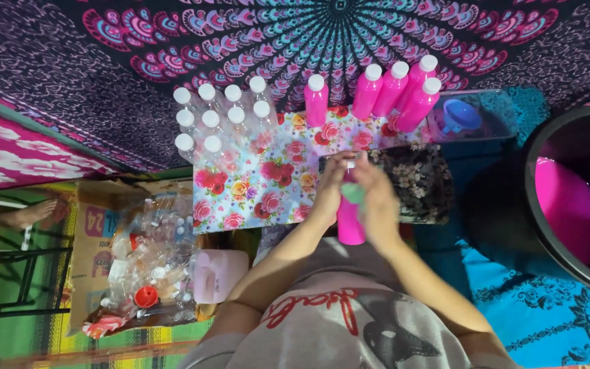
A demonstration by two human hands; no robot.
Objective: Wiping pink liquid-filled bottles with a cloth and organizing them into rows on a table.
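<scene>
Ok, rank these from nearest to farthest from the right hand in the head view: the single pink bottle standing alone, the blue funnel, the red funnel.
From the right hand:
1. Single pink bottle, on the floral board, up and left of it.
2. Blue funnel, in the clear tray, up and right.
3. Red funnel, in the cardboard box, far left.

Left hand [331,186], right hand [377,201] gripping pink bottle [349,225].

A bottle [349,222] is held between both hands [356,195] at the near edge of the surface [254,191], with capped bottles [220,119] ranged at its far left, filled bottles [394,92] at far right, and a bucket [575,198] placed further right.
</scene>
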